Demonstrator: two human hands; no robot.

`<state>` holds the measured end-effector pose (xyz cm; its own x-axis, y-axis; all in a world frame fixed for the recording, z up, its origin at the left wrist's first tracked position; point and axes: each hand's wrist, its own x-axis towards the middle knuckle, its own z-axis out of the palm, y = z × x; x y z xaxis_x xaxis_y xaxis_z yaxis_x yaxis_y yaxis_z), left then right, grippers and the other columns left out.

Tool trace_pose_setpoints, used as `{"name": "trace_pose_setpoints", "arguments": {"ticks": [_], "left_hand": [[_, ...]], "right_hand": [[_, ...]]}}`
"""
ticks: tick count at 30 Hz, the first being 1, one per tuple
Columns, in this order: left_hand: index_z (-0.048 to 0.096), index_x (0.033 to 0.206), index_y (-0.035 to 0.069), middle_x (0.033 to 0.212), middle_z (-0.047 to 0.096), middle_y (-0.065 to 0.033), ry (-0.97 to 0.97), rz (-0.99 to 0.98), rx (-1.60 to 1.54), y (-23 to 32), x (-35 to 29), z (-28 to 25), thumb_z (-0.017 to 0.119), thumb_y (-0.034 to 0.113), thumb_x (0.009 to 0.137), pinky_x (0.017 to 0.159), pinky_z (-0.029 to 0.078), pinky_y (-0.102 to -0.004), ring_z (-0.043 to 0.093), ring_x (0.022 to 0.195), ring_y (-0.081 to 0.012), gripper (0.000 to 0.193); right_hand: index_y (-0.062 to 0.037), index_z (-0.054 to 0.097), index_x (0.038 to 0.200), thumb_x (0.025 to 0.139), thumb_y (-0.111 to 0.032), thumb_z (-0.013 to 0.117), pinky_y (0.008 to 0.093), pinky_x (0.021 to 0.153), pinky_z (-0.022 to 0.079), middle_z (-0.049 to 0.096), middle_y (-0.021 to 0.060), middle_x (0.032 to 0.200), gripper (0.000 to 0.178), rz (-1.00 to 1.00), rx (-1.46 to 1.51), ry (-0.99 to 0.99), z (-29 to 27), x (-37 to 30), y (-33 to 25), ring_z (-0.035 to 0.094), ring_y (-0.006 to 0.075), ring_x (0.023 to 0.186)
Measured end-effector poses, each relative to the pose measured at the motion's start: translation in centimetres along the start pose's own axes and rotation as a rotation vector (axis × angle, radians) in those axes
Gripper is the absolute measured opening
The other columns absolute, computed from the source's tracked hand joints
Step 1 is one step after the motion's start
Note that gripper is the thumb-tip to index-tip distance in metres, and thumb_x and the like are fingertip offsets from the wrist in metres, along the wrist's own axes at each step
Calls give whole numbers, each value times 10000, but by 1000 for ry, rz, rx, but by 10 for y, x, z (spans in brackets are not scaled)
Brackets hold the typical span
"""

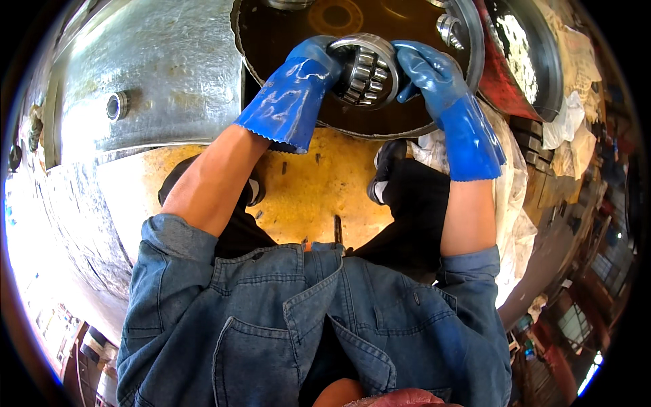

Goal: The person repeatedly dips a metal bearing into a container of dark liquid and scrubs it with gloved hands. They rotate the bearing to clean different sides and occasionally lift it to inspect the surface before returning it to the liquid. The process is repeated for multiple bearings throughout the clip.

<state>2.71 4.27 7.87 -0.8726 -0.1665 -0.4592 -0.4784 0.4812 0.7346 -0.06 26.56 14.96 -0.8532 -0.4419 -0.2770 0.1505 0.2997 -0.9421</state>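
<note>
Over a round drum of dark brown liquid, I hold a large roller bearing with both hands. Its metal ring is tilted, showing rows of shiny rollers inside. My left hand, in a blue rubber glove, grips the ring's left side, with its fingertips partly hidden behind it. At the right rim, my right hand, gloved the same way, has its fingers and thumb curled against the bearing. Another smaller bearing sits at the drum's right side. A ring shape shows dimly in the liquid.
To the left is a sheet-metal surface with a small bearing standing on it. A red container stands close on the right, beside crumpled pale sheeting. Below the drum, my feet are apart on a yellow floor.
</note>
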Motion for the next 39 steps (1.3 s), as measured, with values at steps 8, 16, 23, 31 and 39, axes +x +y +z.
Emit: {"name": "trace_pose_setpoints", "arguments": {"ticks": [8,16,23,31,39], "left_hand": [[699,1205,96,1090,711,-135,-9,106,-361,-13,-6,3,655,231,942,926,531,-362,676,1025,-292,299],[673,1131,16,994,652,-125,-31,157,-410,-13,-32,-7,578,215,980,876,502,-336,618,936,-251,268],[710,1165,50,1166,709,-187,-87,125,-23,-17,-1,-52,616,204,958,969,532,-336,693,1083,-294,275],[691,1191,57,1123,693,-160,381,978,283,-12,-33,-103,570,15,902,857,551,-325,684,1016,-275,316],[663,1128,-3,933,675,-129,144,627,-529,-11,-49,-125,583,221,974,828,511,-312,638,878,-202,283]], "right_hand": [[14,627,1295,903,-434,727,260,667,505,687,69,965,604,177,-10,-157,8,-8,-18,616,123,788],[17,624,1275,847,-414,796,242,597,497,696,76,975,631,244,-147,-96,22,14,6,626,126,785],[-37,688,1142,799,-348,810,388,812,573,746,172,974,478,141,-767,-90,51,29,14,727,286,864],[-48,684,1130,849,-397,616,449,864,573,732,211,1000,453,222,-1275,-411,86,70,29,719,385,961],[-46,696,1038,821,-370,639,437,780,554,725,207,914,394,226,-1218,-284,96,66,36,708,367,851]]}}
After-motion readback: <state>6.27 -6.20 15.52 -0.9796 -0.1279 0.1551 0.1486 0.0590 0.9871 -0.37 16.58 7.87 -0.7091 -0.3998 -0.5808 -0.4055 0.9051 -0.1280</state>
